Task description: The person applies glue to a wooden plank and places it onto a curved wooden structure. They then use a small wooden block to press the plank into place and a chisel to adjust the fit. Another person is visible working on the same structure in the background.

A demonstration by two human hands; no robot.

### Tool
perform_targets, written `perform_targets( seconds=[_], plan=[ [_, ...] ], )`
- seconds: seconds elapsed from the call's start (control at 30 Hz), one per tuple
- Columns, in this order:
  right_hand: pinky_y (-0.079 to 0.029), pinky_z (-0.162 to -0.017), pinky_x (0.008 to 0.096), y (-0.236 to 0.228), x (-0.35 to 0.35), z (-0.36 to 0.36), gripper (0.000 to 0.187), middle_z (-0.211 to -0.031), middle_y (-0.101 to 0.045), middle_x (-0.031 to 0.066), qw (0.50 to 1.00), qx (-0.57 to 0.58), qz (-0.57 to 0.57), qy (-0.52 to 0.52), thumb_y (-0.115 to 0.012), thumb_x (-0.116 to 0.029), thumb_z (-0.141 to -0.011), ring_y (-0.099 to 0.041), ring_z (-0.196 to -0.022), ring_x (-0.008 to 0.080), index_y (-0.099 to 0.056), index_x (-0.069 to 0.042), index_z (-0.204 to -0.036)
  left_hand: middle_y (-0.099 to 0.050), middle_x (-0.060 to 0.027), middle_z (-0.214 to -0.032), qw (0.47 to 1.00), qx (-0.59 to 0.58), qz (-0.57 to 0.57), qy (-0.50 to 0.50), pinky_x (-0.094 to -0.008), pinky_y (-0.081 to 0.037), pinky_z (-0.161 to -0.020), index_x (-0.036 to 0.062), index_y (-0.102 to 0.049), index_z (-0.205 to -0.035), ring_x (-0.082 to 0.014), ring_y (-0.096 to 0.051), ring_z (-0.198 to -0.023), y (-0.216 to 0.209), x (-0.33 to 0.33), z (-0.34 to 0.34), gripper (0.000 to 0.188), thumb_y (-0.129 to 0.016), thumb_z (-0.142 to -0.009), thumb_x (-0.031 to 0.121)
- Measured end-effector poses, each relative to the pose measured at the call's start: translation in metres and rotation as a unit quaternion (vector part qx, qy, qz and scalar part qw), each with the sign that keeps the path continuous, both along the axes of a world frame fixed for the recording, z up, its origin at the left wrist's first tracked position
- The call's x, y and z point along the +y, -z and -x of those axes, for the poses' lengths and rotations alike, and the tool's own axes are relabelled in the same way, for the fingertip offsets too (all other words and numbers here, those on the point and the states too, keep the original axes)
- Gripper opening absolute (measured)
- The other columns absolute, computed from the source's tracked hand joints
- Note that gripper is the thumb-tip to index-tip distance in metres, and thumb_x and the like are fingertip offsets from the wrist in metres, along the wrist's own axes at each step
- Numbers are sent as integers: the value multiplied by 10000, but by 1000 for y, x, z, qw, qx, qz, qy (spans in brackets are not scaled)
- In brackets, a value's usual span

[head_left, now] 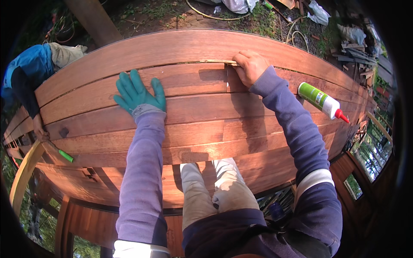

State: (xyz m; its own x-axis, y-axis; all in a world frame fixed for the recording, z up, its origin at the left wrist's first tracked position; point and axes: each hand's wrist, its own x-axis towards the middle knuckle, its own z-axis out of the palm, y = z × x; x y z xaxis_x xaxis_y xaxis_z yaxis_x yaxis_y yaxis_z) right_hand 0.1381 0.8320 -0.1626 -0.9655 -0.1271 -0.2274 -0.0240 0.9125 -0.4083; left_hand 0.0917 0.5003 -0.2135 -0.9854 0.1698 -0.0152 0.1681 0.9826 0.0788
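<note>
My left hand [141, 92], in a teal glove, lies flat on the reddish-brown wooden planks [189, 105] with its fingers spread. Farther right, my bare right hand [251, 68] has its fingers closed around the end of a thin, pale wooden strip [214, 61]. That strip runs leftward from the fingers along a dark seam between two planks. Whether its edge sits inside the seam, I cannot tell. To the right of my right forearm is a glue bottle [318, 99], green and white with a red pointed nozzle, lying on its side on the planks.
At the left edge another person in blue [32, 64] leans over the planks, a hand [41, 129] beside a green-handled tool [65, 155]. A curved wooden piece [25, 174] rises at lower left. Beyond the far edge are a hose [215, 17], white bags [318, 13] and stacked boards [357, 56].
</note>
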Motion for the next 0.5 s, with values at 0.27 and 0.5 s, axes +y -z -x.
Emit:
perform_targets(
  seconds=[0.27,0.5],
  plan=[
    [-513,-784,444,-36,-8,-38,205,-895,-615,104,997,51,61,-4,-674,-40,-774,-621,-881,334,-641,-72,-974,-272,-192,-1636,1000,-4,-8,2,-666,-97,-1203,98,-375,-1531,-400,-205,-1527,-2,0,-2,685,-529,-993,493],
    [-476,-754,416,-24,-35,-82,233,-896,-608,78,998,28,48,-12,-680,-51,-767,-600,-883,291,-645,-69,-997,-286,-197,-1631,1000,10,-4,4,-657,-105,-1203,95,-385,-1524,-402,-224,-1518,-1,1,-1,678,-536,-993,488]
  ],
)
